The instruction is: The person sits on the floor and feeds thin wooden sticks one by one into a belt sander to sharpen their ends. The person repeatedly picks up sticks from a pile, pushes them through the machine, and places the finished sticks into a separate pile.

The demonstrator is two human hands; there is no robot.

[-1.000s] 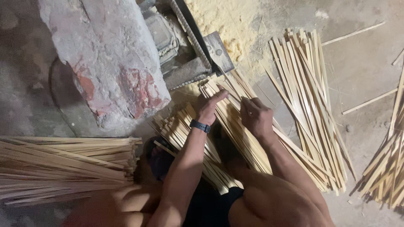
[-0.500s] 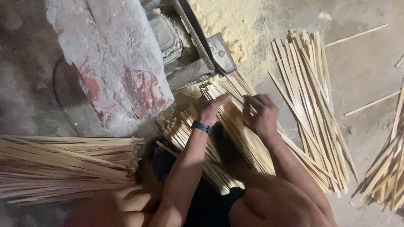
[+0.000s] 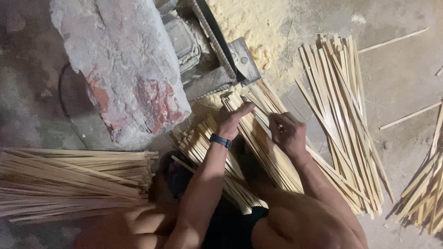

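Left hand [image 3: 233,121] lies flat, fingers spread, pressing the bundle of thin pale bamboo slats [image 3: 258,138] on the lap/floor. Right hand [image 3: 287,133] curled round a few slats of the same bundle, pinching them. Risk: slat tips sit right by the grey metal machine w/ toothed belt [image 3: 220,50], so fingers could get nipped, and splinters are likely. Loose slats could slide off. Hard to tell if the machine's running; the right pile [image 3: 427,193] is cut off at the edge.
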